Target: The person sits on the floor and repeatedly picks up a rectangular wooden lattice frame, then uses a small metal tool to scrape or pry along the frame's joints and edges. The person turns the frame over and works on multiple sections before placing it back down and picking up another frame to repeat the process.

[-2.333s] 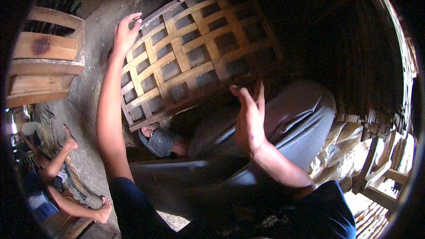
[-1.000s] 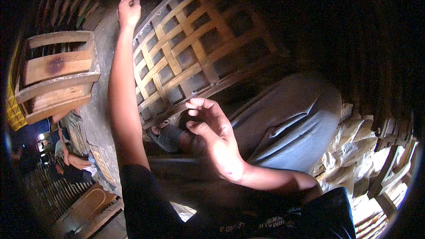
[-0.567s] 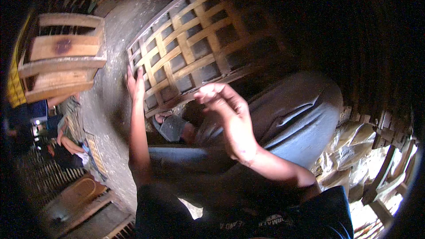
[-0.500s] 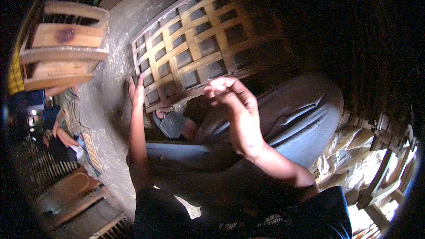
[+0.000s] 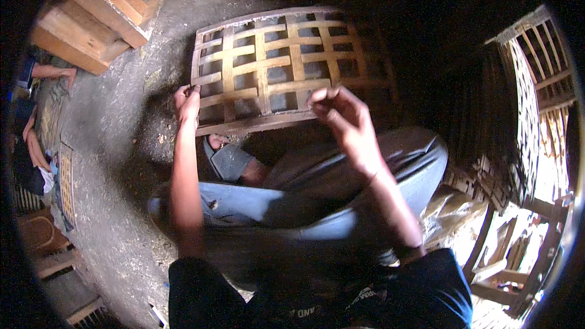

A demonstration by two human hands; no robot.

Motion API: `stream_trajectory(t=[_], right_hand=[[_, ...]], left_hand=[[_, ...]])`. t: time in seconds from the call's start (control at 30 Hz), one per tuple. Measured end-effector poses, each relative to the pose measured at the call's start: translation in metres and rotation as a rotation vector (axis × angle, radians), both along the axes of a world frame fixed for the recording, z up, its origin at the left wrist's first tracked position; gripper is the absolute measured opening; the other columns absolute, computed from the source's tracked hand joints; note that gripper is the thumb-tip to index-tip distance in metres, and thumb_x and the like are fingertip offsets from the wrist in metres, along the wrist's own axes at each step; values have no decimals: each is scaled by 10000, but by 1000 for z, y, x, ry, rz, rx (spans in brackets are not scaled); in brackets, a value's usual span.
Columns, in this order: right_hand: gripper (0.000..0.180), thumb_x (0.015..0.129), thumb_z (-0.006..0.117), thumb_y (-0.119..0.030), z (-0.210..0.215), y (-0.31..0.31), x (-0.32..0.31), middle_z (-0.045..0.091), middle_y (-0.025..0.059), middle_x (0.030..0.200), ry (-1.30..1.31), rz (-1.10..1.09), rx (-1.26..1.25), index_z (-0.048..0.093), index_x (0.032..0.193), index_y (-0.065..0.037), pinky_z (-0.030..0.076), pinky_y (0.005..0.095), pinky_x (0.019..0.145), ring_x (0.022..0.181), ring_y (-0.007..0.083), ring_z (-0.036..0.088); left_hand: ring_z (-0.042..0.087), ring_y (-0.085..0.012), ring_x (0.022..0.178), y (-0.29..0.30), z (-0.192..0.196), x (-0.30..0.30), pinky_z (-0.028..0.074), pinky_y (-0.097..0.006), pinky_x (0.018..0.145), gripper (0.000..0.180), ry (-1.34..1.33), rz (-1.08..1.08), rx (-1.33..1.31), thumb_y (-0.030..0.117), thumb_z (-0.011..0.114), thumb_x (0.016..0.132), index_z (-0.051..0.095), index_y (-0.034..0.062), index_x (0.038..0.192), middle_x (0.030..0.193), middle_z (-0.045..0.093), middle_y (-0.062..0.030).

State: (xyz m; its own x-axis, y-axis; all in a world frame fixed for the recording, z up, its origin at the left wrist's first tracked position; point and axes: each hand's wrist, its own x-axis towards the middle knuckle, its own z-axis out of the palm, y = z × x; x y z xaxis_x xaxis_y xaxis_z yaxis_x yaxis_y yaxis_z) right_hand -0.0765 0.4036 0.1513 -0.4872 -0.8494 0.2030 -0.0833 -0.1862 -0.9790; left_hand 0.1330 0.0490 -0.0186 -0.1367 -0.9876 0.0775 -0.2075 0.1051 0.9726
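In front of me lies a wooden-framed panel [image 5: 262, 73] of flat strips woven into an open lattice, its right part in deep shadow. My left hand [image 5: 187, 106] is closed round the panel's left edge, close to the near corner. Over the near edge, right of the middle, hovers my right hand [image 5: 350, 122]. Its thumb and fingers are drawn together in a pinch. Whatever they may hold is too small and blurred to make out. Below the near edge, my foot in a grey sandal [image 5: 231, 161] shows beside my bent leg.
A wooden box-like piece [image 5: 91, 18] stands at the upper left. Another person's arm [image 5: 52, 72] reaches in at the left edge, near a smaller lattice panel [image 5: 67, 183]. Clear plastic sheeting [image 5: 454, 216] and a slatted wooden rack [image 5: 518, 274] are at the lower right.
My view has turned, so the panel appears more level. My left hand has gone from fingers extended beside the edge to gripping it. The right hand stays pinched over the near edge.
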Motion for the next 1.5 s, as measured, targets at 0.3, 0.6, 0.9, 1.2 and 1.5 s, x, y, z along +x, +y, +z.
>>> stream_trajectory(t=[0.3,0.6,0.9,1.2,1.5], right_hand=[[538,931,634,-480,-43,-19,-391,656,182,1271,1275,-470,536,624,1298,-87,515,451,964,1148,343,635],[576,918,610,-524,-67,-62,-372,641,171,1314,917,-281,1015,647,1291,-87,468,458,1033,1204,339,603],[592,909,620,-524,-81,-60,-382,620,172,1332,961,-308,952,626,1308,-87,456,460,1045,1221,342,584],[610,900,630,-524,-72,-59,-390,599,173,1351,973,-306,974,605,1325,-87,443,462,1057,1238,344,565],[631,891,640,-523,-71,-63,-373,578,173,1370,1033,-292,895,583,1343,-87,431,464,1069,1256,347,546]], left_hand=[[637,-178,881,-12,-21,-61,490,-334,827,305,181,-14,71,241,702,914,711,-24,1065,984,724,-86],[641,-235,884,6,4,-15,490,-369,802,274,67,93,55,234,631,903,736,6,1013,945,717,-104],[624,-142,832,15,13,-14,495,-290,768,259,216,-54,29,181,651,913,699,-34,1048,954,701,-55],[659,-178,850,6,4,-33,512,-333,787,347,-196,-9,-181,251,736,873,691,-14,1092,934,718,-93],[601,-357,1216,-9,-21,-27,439,-429,1047,643,-421,-66,-214,387,687,906,507,1,1388,1302,633,-224]])
